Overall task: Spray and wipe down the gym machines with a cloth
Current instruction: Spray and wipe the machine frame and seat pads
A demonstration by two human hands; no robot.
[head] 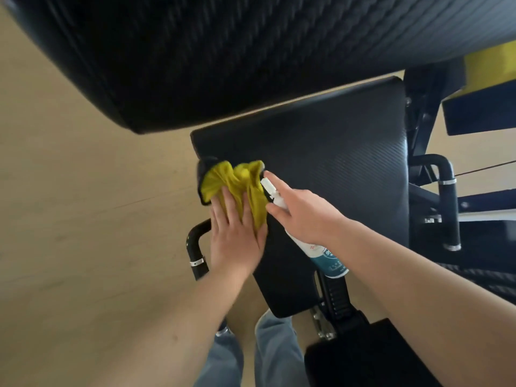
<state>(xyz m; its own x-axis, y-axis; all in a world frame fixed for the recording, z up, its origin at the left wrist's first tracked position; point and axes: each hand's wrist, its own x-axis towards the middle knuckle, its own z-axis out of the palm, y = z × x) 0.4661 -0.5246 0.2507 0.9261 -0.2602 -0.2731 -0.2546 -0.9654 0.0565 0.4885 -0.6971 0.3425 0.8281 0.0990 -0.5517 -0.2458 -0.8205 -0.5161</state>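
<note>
A yellow cloth lies bunched on the left edge of the machine's black seat pad. My left hand presses it flat against the pad with straight fingers. My right hand grips a white spray bottle with a teal label, index finger stretched over the white nozzle, which points toward the cloth. The two hands are side by side, almost touching.
A large black back pad looms overhead at the top. Black handles with chrome rings stand left and right of the seat. Yellow and blue frame parts sit at the right. Beige floor spreads left. My jeans show below.
</note>
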